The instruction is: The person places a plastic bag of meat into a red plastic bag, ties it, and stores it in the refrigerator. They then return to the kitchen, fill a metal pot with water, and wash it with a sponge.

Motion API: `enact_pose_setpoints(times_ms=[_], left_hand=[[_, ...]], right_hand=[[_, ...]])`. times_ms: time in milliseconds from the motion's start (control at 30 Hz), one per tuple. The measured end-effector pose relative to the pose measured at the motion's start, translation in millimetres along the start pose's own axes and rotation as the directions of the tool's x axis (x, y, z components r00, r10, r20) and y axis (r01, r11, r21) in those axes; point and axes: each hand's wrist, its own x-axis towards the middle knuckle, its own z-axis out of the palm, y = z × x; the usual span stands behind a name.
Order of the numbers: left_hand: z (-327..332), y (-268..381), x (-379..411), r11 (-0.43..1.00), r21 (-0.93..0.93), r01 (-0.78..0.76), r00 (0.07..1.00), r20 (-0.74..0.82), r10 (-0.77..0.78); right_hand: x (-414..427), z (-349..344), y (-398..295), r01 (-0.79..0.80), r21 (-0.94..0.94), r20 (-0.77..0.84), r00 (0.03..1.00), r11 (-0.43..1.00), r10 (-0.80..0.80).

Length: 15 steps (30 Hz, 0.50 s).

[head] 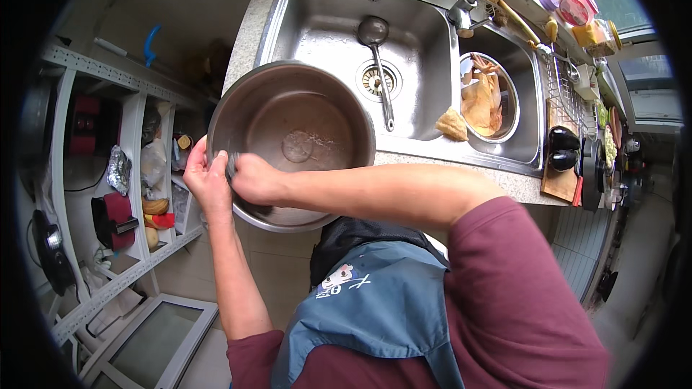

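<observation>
A big metal pot (303,119) is tilted over the sink's left front corner, with a little water on its bottom. My left hand (210,173) grips the pot's rim at the left, thumb on top. Just inside that rim, my right hand (254,179) is closed on a scouring pad (232,166) against the wall; the pad is blurred and mostly hidden. A metal ladle (374,32) lies in the large sink basin (319,16), its handle across the drain. In the small basin, a plucked whole bird (481,98) rests in a round metal bowl (516,98).
A yellowish sponge-like piece (452,123) sits on the divider by the bowl. The faucet (463,13) rises behind the basins. Eggplants (564,148) lie on a wooden board (559,183) at right. A white shelf rack (135,146) stands at left.
</observation>
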Motion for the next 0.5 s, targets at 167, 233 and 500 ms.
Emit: enact_pose_setpoints(times_ms=[167, 233, 500], left_hand=[[-7.3, -3.2, 0.7, 0.999, -0.044, -0.016, 0.999, -0.050, 0.013], [-8.5, -10.5, -0.5, 1.000, -0.019, -0.018, 0.996, -0.087, 0.017], [-4.0, -5.8, -1.0, 0.960, 0.252, -0.120, 0.988, -0.060, 0.140]], right_hand=[[-14.4, -10.5, 1.0, 0.329, -0.562, 0.428, 0.901, 0.759, -0.073], [-42.3, -18.1, -6.1, 0.169, -0.517, 0.313, 0.950, 0.839, 0.002], [53.9, -17.4, -29.0, 0.035, 0.590, -0.471, 0.826, 0.807, 0.309]])
